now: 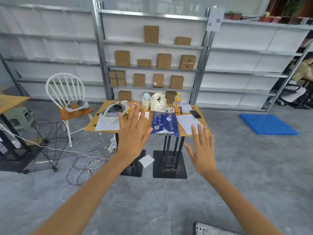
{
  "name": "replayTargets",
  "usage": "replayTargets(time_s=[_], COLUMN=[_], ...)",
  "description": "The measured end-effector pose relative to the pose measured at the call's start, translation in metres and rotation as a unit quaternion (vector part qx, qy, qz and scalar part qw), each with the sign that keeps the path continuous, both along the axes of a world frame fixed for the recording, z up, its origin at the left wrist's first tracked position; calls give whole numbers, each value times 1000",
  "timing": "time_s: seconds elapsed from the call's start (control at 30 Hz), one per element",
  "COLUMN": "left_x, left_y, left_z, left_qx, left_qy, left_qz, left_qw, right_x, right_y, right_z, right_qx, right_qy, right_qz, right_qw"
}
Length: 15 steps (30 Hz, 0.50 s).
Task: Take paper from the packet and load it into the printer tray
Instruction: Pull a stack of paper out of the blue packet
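Observation:
A blue paper packet [165, 123] lies flat on the wooden table [186, 131], near its front edge, with its near end torn. Loose white sheets [188, 122] lie to its right, and more paper [106, 124] lies at the table's left. My left hand [133, 133] is stretched out in the air, fingers spread, just left of the packet and holding nothing. My right hand [201, 148] is also spread and empty, in front of the table's right end. Both hands are held apart from the packet. No printer is in view.
On the table stand a white headset [111, 111], a white bag [158, 101], an orange bottle [177, 102] and a phone [195, 114]. A white chair [67, 95], a wire basket [47, 145] and tangled cables [88, 160] are at the left. Shelves with cardboard boxes [152, 65] stand behind.

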<state>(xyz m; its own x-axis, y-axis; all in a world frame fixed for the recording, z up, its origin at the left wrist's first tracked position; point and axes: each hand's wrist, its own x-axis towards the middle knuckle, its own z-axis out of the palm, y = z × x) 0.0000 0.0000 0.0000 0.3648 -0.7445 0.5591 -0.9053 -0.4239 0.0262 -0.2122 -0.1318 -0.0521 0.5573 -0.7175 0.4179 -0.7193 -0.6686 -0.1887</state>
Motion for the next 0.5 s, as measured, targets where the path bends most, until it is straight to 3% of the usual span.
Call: replayTargets(time_s=[0.33, 0.5], left_x=[73, 114], left_y=[-42, -59], left_z=[-19, -26], left_qx=[27, 25], left_qy=[13, 3], left_qz=[-20, -41], left_qw=[999, 999], right_x=[75, 122], right_y=[-35, -51], right_z=[-29, -39], right_qx=[26, 21], right_qy=[10, 56], right_qz=[-22, -20], right_qw=[999, 998])
